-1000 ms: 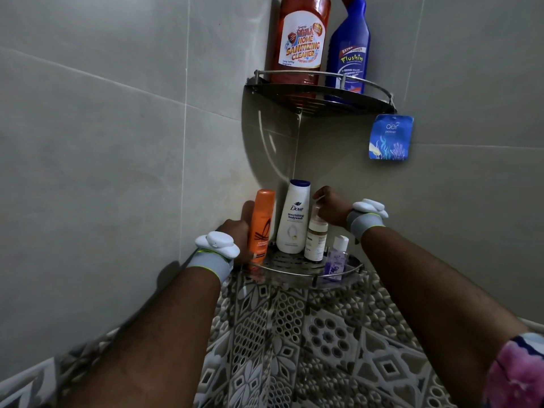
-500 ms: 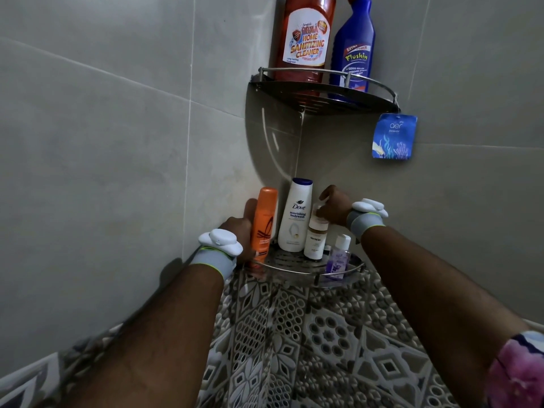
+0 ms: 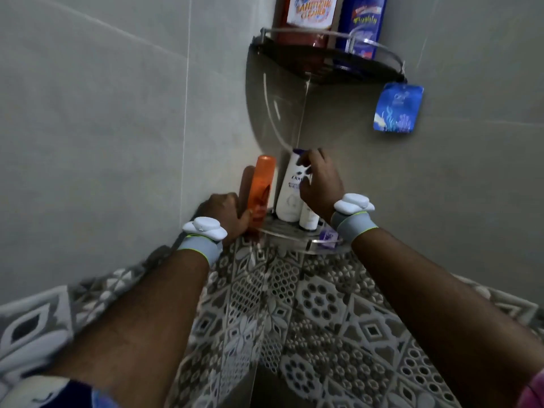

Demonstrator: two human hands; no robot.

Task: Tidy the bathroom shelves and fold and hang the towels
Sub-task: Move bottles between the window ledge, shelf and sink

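Grey wall tiles [image 3: 103, 128] meet in a corner, with patterned grey-and-white tiles [image 3: 309, 319] below them. Two bare forearms reach into the corner, each with a grey wristband [image 3: 203, 248] carrying a white device.

High in the corner, an upper corner shelf [image 3: 323, 66] holds a red sanitizing cleaner bottle [image 3: 309, 22] and, to its right, a blue Flushin bottle [image 3: 363, 25]. A blue air freshener pack [image 3: 397, 108] hangs from the shelf's right end.

Lower down, a lower corner shelf [image 3: 297, 241] carries four bottles. All stand upright, long axis vertical and caps up. At the left edge is an orange bottle [image 3: 262, 187]. Just beside it, deeper in the corner, is a white Dove bottle [image 3: 290, 195]. In front of that stands a small white bottle [image 3: 309, 217], partly hidden by the right wrist, and a small purple bottle [image 3: 328, 235] sits near the rim.

The left grip [image 3: 223, 213] is curled round the orange bottle's lower half. The right grip [image 3: 319, 184] holds the Dove bottle, fingers curved over its dark cap and thumb across its front. The picture is blurred here.
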